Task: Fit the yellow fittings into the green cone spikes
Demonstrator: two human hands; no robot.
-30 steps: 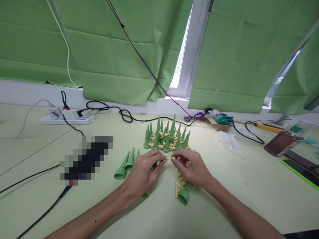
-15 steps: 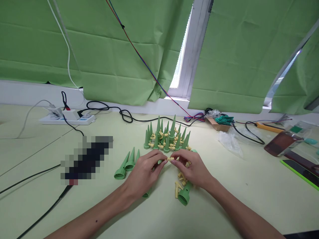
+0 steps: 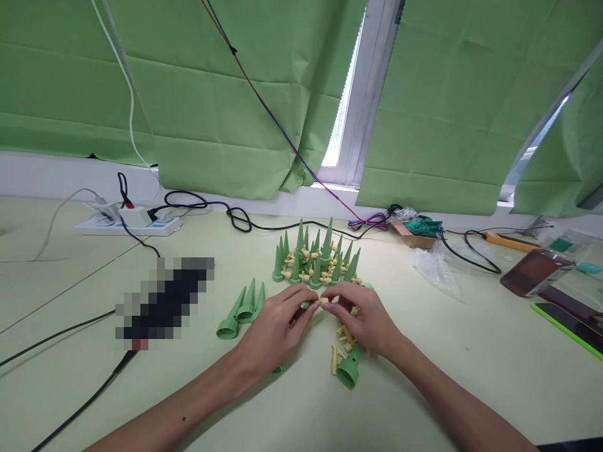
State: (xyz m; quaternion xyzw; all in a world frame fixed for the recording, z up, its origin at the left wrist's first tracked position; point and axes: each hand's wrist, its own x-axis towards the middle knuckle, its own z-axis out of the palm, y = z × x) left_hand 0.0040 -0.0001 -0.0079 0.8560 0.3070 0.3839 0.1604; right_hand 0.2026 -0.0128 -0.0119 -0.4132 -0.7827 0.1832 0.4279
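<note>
I'm watching both hands through the head camera, and the gap between them has narrowed: the left hand (image 3: 277,320) has crept a little toward the right hand (image 3: 362,314), and less of the small yellow piece (image 3: 323,301) shows between them than a second ago. That piece sits over the middle of the worktop (image 3: 424,395), just short of the standing green spikes (image 3: 315,275) toward the far edge. My right thumb and forefinger are pinched tight on it, the other fingers curled behind; my left thumb and forefinger close in on its left end, also in a pinch. A green tip (image 3: 306,305) pokes out under the left forefinger, shifted slightly rightward too; I can't tell whether the hand grips it. Both forearms slant in from the near corners, backs of the hands up, wrists low. The standing spikes haven't budged, and neither have the leaning spikes (image 3: 228,328) left of the left hand. Below the right palm, nearer the near edge, the loose yellow pieces (image 3: 334,362) lie as before beside a tipped green spike (image 3: 349,370), its open end facing me.
</note>
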